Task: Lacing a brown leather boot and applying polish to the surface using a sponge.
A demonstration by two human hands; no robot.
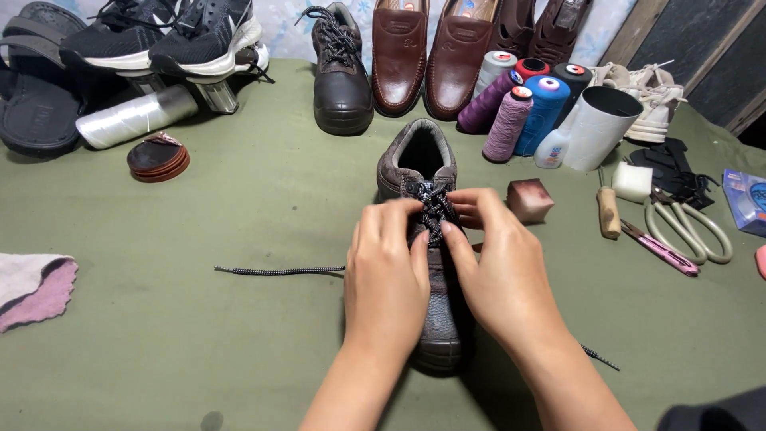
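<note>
The left hand and right hand rest over a dark brown shoe standing toe-toward-camera in the middle of the green cloth table. Both hands' fingers are pinched together on the speckled black lace at the shoe's tongue. One loose lace end trails left across the cloth. A small pink-brown block sits just right of the shoe, scissors farther right.

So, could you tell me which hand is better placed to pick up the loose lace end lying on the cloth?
Probably the left hand: the long lace end trails out on its side of the shoe.
</note>
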